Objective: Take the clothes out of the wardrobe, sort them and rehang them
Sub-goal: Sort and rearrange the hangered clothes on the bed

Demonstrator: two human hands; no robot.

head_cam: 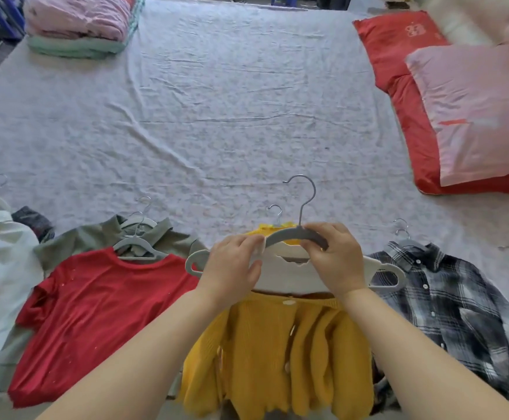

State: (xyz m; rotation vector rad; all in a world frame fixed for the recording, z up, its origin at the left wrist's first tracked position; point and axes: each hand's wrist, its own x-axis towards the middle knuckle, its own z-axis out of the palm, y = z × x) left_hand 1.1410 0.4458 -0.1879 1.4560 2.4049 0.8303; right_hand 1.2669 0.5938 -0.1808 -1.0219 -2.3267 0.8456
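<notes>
The left hand and right hand each pinch one end of a grey hanger, fingers curled round it, holding it over the collar end of a yellow cardigan spread on the bed. Left of the cardigan lies a red T-shirt, and right of it a plaid shirt, both on hangers.

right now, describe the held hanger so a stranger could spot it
On the bed with the pale patterned sheet, find the mustard knitted cardigan at the near edge, between the red t-shirt and the dark plaid shirt. Above it the left hand and right hand pinch a dark grey curved hanger with a metal hook. It alone is bare and lifted; the others lie flat inside clothes.
</notes>
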